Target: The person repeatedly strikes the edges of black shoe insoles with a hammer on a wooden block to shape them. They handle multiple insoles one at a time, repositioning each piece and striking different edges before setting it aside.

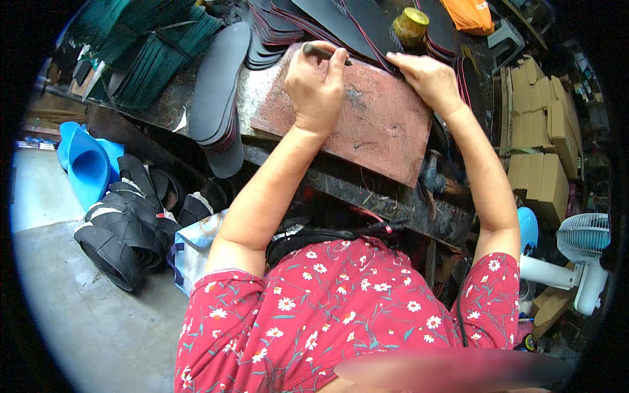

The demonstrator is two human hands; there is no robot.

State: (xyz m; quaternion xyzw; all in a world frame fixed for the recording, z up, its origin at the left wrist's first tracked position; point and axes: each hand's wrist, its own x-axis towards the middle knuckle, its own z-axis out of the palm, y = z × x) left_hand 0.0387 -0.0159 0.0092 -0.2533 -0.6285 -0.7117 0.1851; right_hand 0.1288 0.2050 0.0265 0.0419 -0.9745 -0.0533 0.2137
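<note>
My left hand [313, 88] is closed round a dark pen-like tool [318, 51], whose tip points right, above the far edge of a worn reddish board [380, 124]. At the board's far right corner is my right hand [429, 82], fingers stretched out toward the left. Its fingertips lie at the edge of black shoe-sole-shaped sheets [341, 23] with red edges; whether they press on one I cannot tell. A stack of black insoles [219, 85] hangs over the bench's near edge, left of the board.
Bundled dark green sheets [147, 65] lie far left. A yellow tin [411, 26] and an orange bag [470, 14] stand behind my right hand. A hammer [432, 170] is beside the board. Black shoe uppers [124, 226] lie on the left floor; cardboard boxes [540, 124] and a fan [583, 245] are right.
</note>
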